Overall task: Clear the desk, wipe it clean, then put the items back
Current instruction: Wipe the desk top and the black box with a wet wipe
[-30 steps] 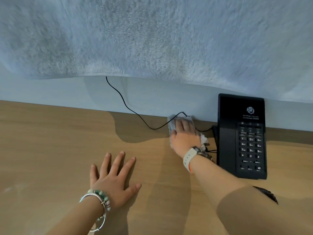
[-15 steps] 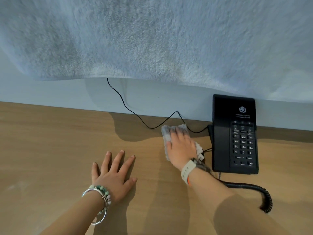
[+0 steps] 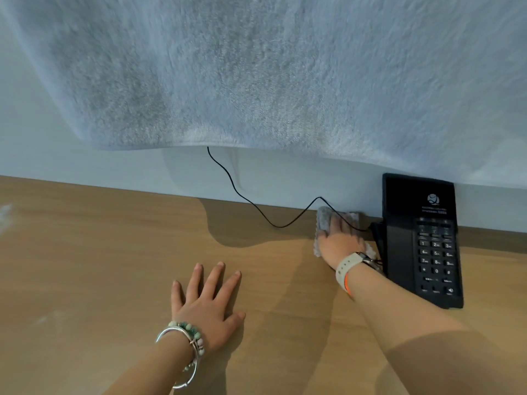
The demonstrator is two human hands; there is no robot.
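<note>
My right hand (image 3: 340, 240) presses flat on a grey wiping cloth (image 3: 323, 219) at the back of the wooden desk (image 3: 99, 252), right beside the wall and just left of a black desk phone (image 3: 422, 240). The thin black phone cable (image 3: 242, 198) runs from under the hanging towel down across the desk and over the cloth by my fingers. My left hand (image 3: 206, 306) lies palm down with spread fingers on the bare wood near the middle, holding nothing. Bracelets sit on that wrist; a watch is on the right one.
A large pale fluffy towel (image 3: 271, 75) hangs over the wall and fills the upper view. The white wall (image 3: 85, 169) meets the desk's back edge. Faint pale smears mark the wood at the far left (image 3: 5, 218).
My right hand pulled the cloth toward me, then pushed it back to the wall beside the phone. The left hand stayed flat in place. The view shifted, and the coiled handset cord is out of sight.
</note>
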